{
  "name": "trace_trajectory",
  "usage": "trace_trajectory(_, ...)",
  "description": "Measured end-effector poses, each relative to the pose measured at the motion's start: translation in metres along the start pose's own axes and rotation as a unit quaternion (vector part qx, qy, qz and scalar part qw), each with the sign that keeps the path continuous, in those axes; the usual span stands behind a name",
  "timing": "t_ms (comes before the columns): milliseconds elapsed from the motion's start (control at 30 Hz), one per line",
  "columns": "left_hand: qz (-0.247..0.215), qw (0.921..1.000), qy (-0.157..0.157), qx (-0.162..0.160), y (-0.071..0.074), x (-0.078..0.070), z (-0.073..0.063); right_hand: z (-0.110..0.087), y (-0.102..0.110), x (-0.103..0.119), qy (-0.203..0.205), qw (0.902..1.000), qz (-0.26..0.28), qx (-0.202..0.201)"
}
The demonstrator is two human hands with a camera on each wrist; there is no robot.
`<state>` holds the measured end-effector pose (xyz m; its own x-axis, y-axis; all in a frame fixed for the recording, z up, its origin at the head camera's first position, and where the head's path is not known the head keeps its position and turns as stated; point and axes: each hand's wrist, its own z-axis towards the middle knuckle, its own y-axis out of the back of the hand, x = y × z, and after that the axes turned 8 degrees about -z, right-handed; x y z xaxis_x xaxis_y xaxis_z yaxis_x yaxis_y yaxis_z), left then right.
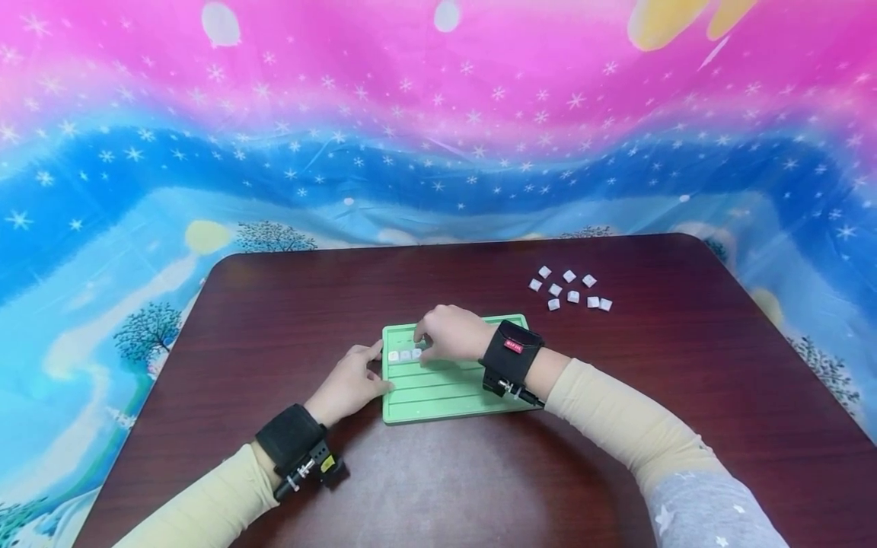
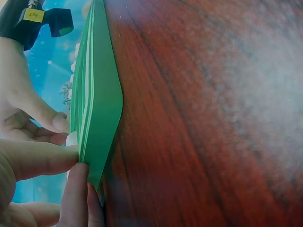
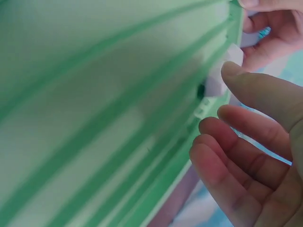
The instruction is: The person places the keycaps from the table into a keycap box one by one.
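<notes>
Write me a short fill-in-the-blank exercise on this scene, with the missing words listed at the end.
1. The tray is ____ in color.
2. In the head view, the left hand touches the tray's ____ edge.
3. The loose pieces beyond the tray number ____.
4. In the right wrist view, the digit of the right hand nearest the white piece is its ____.

Missing words: green; left; nine; thumb.
</notes>
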<state>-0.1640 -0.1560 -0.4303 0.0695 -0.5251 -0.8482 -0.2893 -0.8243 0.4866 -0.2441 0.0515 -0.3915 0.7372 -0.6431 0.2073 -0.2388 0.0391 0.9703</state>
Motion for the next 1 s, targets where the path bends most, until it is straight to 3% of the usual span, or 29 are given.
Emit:
trace_trajectory(167, -0.014, 0.9998, 0.011, 0.002, 0.001, 0.002, -0.002, -0.006, 0.012, -0.008, 0.004, 0.9998, 0.005, -0.018)
trace_trajectory(333, -0.01, 0.9998, 0.016, 0.002, 0.0, 0.002, -0.002, -0.02, 0.026, -0.026, -0.001, 0.9977, 0.009, -0.068)
trace_trajectory(633, -0.009, 0.9999, 0.01, 0.006, -0.001, -0.002, 0.0, -0.065, 0.051, -0.078, -0.077, 0.9848, 0.061, -0.143)
trace_trajectory(833, -0.019, 0.9997, 0.012, 0.009, 0.0, -0.002, 0.001, -0.09, 0.054, -0.113, -0.136, 0.9773, 0.107, -0.123)
trace_trajectory(1000, -0.019, 0.9997, 0.012, 0.01, 0.0, -0.001, -0.001, -0.103, 0.039, -0.137, -0.191, 0.9724, 0.103, -0.086)
